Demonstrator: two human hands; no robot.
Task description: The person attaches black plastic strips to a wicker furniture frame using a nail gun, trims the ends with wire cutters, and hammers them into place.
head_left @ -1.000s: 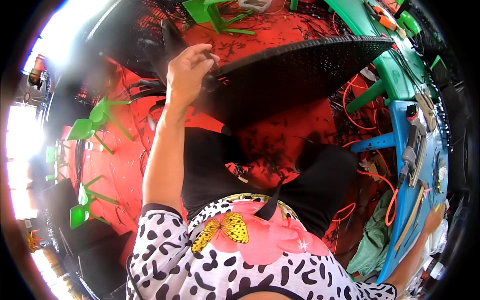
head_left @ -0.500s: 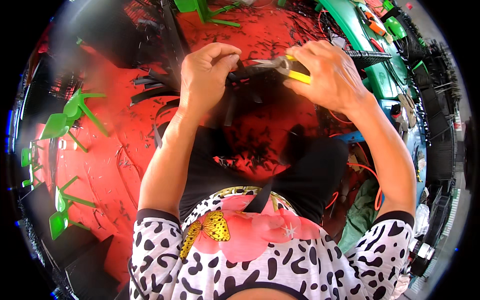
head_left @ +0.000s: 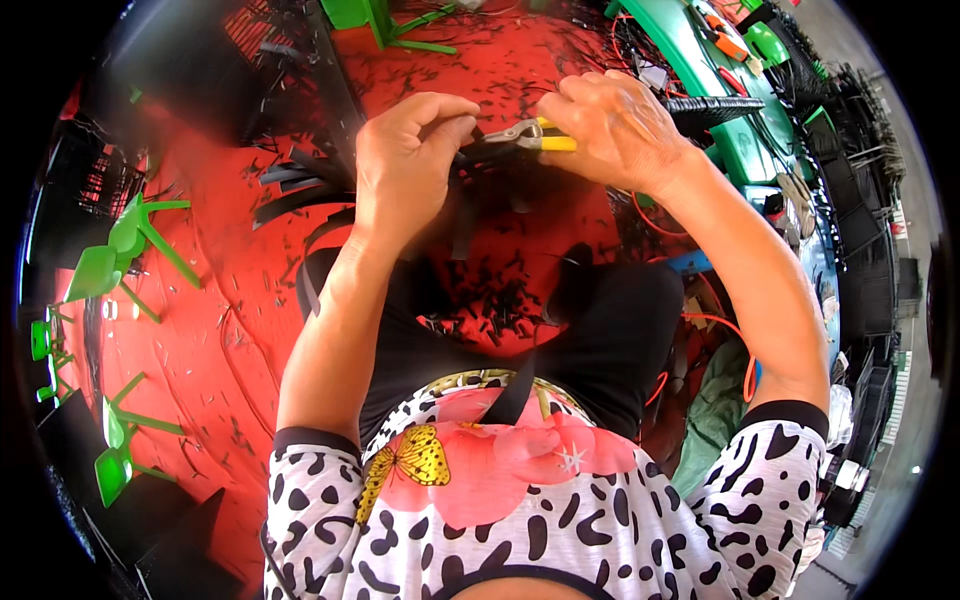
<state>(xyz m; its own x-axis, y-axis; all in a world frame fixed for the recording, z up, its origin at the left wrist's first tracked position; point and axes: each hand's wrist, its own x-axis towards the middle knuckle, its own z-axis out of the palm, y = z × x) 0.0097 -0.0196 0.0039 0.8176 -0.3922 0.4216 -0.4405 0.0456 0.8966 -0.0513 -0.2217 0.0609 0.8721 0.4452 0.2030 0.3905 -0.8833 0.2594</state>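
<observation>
- A green chair [head_left: 95, 272] stands far to my left on the red floor [head_left: 260, 265], with a second green chair [head_left: 112, 475] nearer me.
- Loose black strips [head_left: 295, 180] fan out just left of my left wrist.
- My left hand [head_left: 405, 150] is raised in front of me, thumb and forefinger pinched together on what looks like a black strip [head_left: 479, 128]; it's dark there, so I can't swear to its shape.
- Short black scraps [head_left: 500, 300] litter the floor between my legs.
- The yellow-handled snips [head_left: 522, 132] point left, tips just beside my left fingertips; I can't tell if the jaws are biting anything.
- My right hand [head_left: 610, 125] has its fingers wrapped around those yellow handles.
- Past it pokes a black woven edge [head_left: 712, 108].
- A crumpled green cloth [head_left: 710, 430] lies lower right, near an orange hose [head_left: 751, 375].
- Beyond, a green worktop [head_left: 665, 35] carries an orange-handled tool [head_left: 728, 43].
</observation>
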